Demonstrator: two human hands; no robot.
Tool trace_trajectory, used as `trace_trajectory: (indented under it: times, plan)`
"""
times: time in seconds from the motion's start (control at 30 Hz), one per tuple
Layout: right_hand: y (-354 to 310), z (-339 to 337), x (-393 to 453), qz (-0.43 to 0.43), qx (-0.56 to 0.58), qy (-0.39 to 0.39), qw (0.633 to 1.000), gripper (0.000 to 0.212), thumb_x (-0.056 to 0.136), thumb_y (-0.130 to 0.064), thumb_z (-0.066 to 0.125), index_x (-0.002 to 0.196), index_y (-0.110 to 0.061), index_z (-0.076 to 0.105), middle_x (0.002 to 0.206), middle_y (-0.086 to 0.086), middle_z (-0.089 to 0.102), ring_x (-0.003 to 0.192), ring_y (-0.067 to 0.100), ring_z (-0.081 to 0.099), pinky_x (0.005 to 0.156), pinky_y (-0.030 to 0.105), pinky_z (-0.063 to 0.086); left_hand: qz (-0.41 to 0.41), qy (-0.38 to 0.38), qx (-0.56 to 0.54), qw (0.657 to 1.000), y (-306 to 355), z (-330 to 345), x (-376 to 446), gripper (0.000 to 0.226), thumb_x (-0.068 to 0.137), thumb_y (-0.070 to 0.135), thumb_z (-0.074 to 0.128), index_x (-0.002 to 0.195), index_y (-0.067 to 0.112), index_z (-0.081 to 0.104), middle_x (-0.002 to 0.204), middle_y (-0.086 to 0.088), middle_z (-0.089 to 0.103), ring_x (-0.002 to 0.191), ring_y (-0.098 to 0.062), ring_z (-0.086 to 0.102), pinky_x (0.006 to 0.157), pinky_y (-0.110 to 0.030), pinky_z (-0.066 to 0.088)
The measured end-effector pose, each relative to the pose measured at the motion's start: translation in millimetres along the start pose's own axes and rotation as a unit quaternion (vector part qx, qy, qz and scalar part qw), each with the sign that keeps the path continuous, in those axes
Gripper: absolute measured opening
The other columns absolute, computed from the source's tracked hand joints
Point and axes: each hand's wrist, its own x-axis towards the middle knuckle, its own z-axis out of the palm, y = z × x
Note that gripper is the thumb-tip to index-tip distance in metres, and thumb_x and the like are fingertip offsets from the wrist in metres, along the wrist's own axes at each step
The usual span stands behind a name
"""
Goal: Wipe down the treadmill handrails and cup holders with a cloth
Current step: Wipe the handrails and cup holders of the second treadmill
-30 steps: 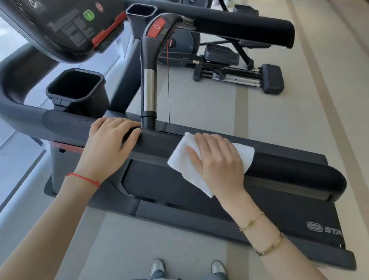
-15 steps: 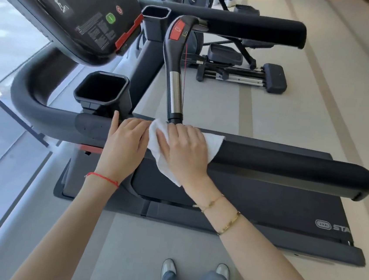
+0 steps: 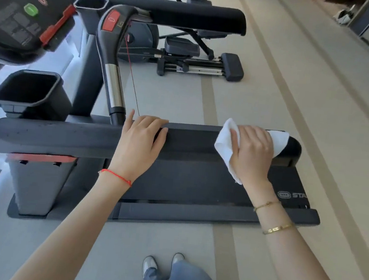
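The right hand (image 3: 254,153) presses a folded white cloth (image 3: 224,144) against the near black padded treadmill handrail (image 3: 190,144), fingers curled over the top of the rail close to its rounded free end; the cloth lies under the palm, one edge emerging toward the rail end and a corner hanging below the wrist. The left hand (image 3: 141,143) grips the same handrail bare, fingers wrapped over it, well apart from the cloth. The black square cup holder (image 3: 30,91) sits at far left, beside the rail.
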Motion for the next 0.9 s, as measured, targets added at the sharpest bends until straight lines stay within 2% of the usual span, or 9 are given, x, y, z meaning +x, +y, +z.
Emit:
trace_trajectory:
  times: [0.17, 0.3, 0.37, 0.47, 0.57, 0.63, 0.73, 0.8, 0.9]
  plan:
    - [48.4, -19.8, 15.7, 0.066, -0.028, -0.113, 0.991, 0.027, 0.08, -0.012, 0.035, 0.053, -0.015, 0.035, 0.05, 0.003, 0.04, 0.052, 0.026, 0.042, 0.059, 0.033, 0.028, -0.022, 0.013, 0.01, 1.0, 28.0, 16.7, 8.8, 0.031, 0.104, 0.026, 0.041, 0.116, 0.015, 0.067, 0.113, 0.001, 0.07, 0.105, -0.022, 0.062, 0.114, -0.045, 0.027]
    - [42.9, -14.1, 29.5, 0.135, -0.077, -0.237, 0.959, 0.035, 0.089, -0.014, 0.033, 0.054, -0.017, 0.035, 0.059, 0.01, 0.056, 0.057, 0.026, 0.041, 0.065, 0.035, 0.029, -0.032, 0.032, 0.029, 0.999, 33.5, 23.4, 6.7, 0.03, 0.104, 0.022, 0.041, 0.1, 0.013, 0.069, 0.093, 0.001, 0.072, 0.082, -0.023, 0.062, 0.102, -0.04, 0.034]
    - [31.0, -13.3, 19.6, 0.107, -0.062, -0.21, 0.97, 0.042, 0.094, -0.024, 0.02, 0.061, -0.016, 0.044, 0.061, 0.006, 0.055, 0.06, 0.025, 0.043, 0.068, 0.035, 0.032, -0.031, 0.042, 0.034, 0.998, 33.1, 24.9, 5.6, 0.03, 0.103, 0.021, 0.041, 0.097, 0.013, 0.069, 0.089, 0.001, 0.072, 0.079, -0.023, 0.061, 0.097, -0.038, 0.035]
    - [26.4, -17.8, -2.1, 0.045, 0.023, -0.092, 0.994, 0.047, 0.104, -0.029, 0.028, 0.077, -0.011, 0.061, 0.073, 0.003, 0.061, 0.074, 0.026, 0.055, 0.079, 0.036, 0.042, -0.032, 0.054, 0.043, 0.997, 32.7, 27.0, 5.6, 0.035, 0.104, 0.025, 0.037, 0.096, 0.015, 0.069, 0.086, 0.001, 0.071, 0.077, -0.023, 0.061, 0.094, -0.036, 0.033]
    - [53.3, -21.1, -20.5, -0.051, 0.049, -0.086, 0.994, 0.04, 0.105, -0.032, 0.038, 0.113, -0.006, 0.067, 0.111, 0.006, 0.068, 0.106, 0.029, 0.061, 0.099, 0.04, 0.043, -0.028, 0.063, 0.046, 0.997, 33.3, 28.4, 5.0, 0.037, 0.103, 0.026, 0.035, 0.094, 0.015, 0.069, 0.084, 0.001, 0.071, 0.076, -0.023, 0.06, 0.092, -0.036, 0.033]
    - [75.5, -23.4, -24.5, -0.057, 0.05, -0.085, 0.993, 0.04, 0.105, -0.033, 0.041, 0.119, -0.005, 0.064, 0.119, 0.008, 0.066, 0.113, 0.029, 0.058, 0.103, 0.041, 0.039, -0.026, 0.064, 0.044, 0.997, 33.0, 27.2, 5.2, 0.036, 0.103, 0.025, 0.036, 0.095, 0.014, 0.069, 0.085, 0.001, 0.071, 0.077, -0.023, 0.061, 0.093, -0.037, 0.033]
    - [87.1, -21.9, -14.7, 0.021, 0.023, -0.072, 0.997, 0.042, 0.104, -0.034, 0.036, 0.092, -0.006, 0.065, 0.092, 0.009, 0.068, 0.089, 0.032, 0.06, 0.086, 0.039, 0.04, -0.015, 0.049, 0.035, 0.998, 31.8, 25.1, 5.4, 0.032, 0.104, 0.023, 0.039, 0.101, 0.014, 0.07, 0.092, 0.001, 0.073, 0.085, -0.023, 0.064, 0.097, -0.037, 0.034]
    - [79.1, -19.9, -2.7, 0.063, 0.0, -0.077, 0.995, 0.04, 0.102, -0.031, 0.034, 0.07, -0.012, 0.05, 0.068, 0.005, 0.057, 0.071, 0.03, 0.054, 0.075, 0.038, 0.036, -0.006, 0.036, 0.008, 0.999, 29.6, 20.8, 4.5, 0.028, 0.104, 0.021, 0.043, 0.108, 0.014, 0.07, 0.1, 0.001, 0.072, 0.095, -0.022, 0.064, 0.104, -0.038, 0.034]
    - [53.9, -15.5, 1.5, 0.043, -0.008, -0.066, 0.997, 0.038, 0.101, -0.027, 0.032, 0.065, -0.016, 0.039, 0.059, 0.002, 0.047, 0.063, 0.027, 0.047, 0.069, 0.039, 0.036, 0.004, 0.063, -0.024, 0.998, 21.2, 7.7, -2.4, 0.025, 0.102, 0.017, 0.048, 0.114, 0.011, 0.069, 0.109, -0.002, 0.07, 0.105, -0.024, 0.061, 0.109, -0.044, 0.035]
